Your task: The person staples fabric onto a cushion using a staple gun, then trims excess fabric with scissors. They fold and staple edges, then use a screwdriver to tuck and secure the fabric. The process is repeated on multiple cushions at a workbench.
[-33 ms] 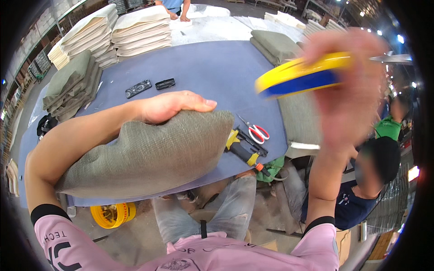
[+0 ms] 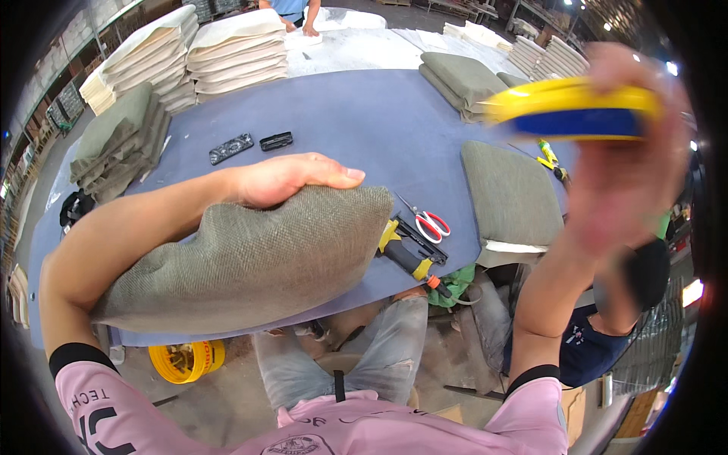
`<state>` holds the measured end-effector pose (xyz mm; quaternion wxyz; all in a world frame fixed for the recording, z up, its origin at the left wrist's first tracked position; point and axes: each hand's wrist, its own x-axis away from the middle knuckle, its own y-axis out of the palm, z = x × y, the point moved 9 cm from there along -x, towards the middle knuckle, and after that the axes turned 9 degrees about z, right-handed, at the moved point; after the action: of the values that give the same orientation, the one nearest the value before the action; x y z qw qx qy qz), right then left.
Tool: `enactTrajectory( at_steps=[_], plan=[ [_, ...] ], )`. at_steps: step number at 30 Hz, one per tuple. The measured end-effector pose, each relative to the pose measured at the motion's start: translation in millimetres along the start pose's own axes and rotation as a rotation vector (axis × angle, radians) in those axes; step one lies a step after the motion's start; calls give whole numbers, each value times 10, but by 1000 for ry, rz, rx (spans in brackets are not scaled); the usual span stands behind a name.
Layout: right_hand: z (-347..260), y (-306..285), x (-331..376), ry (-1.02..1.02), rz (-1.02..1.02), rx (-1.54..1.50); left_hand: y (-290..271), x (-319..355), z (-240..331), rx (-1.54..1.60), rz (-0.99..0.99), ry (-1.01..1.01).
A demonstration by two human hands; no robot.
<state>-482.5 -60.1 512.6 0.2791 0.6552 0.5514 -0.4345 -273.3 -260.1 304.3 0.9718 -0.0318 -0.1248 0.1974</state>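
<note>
An olive-green fabric-covered cushion (image 2: 250,262) stands tilted at the near edge of the blue-topped table, against my left forearm. My left hand (image 2: 284,178) grips its upper edge, with the thumb along the top and the other fingers mostly hidden. Raised at the right, my right hand (image 2: 626,174) is closed around a flat, curved yellow-and-blue object (image 2: 576,114). Motion blurs both, so its kind is unclear. Right of the cushion lie a yellow-and-black staple gun (image 2: 406,256) and scissors (image 2: 431,226) with red-and-white handles.
Another olive cushion (image 2: 508,201) lies on the table's right side. Folded olive covers (image 2: 117,136) and cream pad stacks (image 2: 235,53) stand far left. Two black items (image 2: 231,149) lie mid-table. A yellow bucket (image 2: 186,360) is below the table. A seated co-worker (image 2: 584,341) is close at right.
My right hand has swung to the right with the yellow-and-blue object, uncovering more of the right-hand cushion and a small yellow-green tool. My left hand and its cushion have stayed in place.
</note>
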Motion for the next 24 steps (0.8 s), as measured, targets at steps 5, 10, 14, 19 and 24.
enactTrajectory(
  at_steps=[5,10,14,19,24],
  plan=[
    [530,116,294,61,352,518,90,-7,-180,119,7,-15],
    [118,67,-246,-3,59,265,87,-71,-130,47,-11,-40],
    [475,10,142,81,399,664,72,-82,-230,156,70,-46],
    [-125,23,-409,-19,-8,276,291,-84,-217,166,-62,-76],
    [415,188,70,-9,242,768,238,30,-269,174,4,-88]
  ],
)
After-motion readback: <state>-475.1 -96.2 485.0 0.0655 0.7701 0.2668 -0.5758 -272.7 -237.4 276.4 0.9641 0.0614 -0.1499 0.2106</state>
